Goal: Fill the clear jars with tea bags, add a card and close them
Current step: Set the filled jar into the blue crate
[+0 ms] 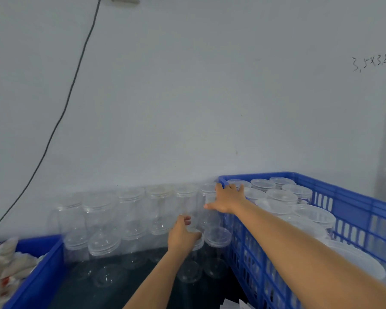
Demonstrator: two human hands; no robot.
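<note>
Head view: blurred clear jars (129, 210).

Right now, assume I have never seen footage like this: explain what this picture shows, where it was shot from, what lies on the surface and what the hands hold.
There is no machine here: these are a person's two bare arms, filmed by one wide-angle camera worn on the head, looking forward and down. That is why the arms enter from the bottom edge.

On the dark surface, clear plastic jars stand stacked in two layers against a pale wall. The left hand grips the top of one clear jar in the front row. The right hand reaches out with spread fingers to a jar of the upper layer, beside the corner of a blue crate; whether it actually grips that jar is unclear. That crate holds more clear jars and lids. At lower left, a second blue bin holds a pile of tea bags.
</note>
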